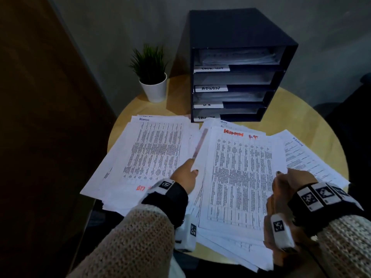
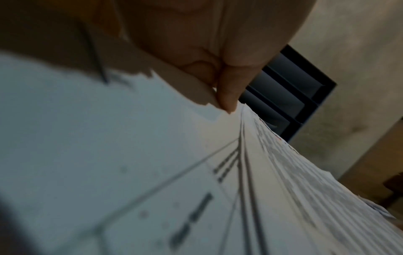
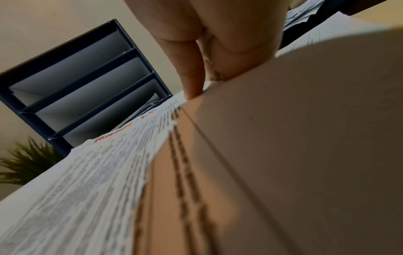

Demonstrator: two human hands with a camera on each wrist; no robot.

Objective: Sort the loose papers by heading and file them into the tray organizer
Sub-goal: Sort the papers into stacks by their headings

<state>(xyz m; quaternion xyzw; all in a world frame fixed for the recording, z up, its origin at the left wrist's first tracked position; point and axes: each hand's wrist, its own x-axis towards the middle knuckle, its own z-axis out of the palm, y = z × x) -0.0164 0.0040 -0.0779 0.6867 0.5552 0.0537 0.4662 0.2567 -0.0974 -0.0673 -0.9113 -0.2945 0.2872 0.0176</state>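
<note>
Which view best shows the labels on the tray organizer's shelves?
The head view: the tray organizer faces the camera, with the white ADMIN label readable. Both wrist views catch only its dark frame and shelves from below at a slant, with no label legible there.

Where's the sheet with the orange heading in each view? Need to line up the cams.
Head: the orange-headed sheet lies centre, held at its sides by left hand and right hand.
Left wrist: right of centre, seen edge-on.
Right wrist: lower left, orange heading visible.
Shared landmark: the tray organizer.
</note>
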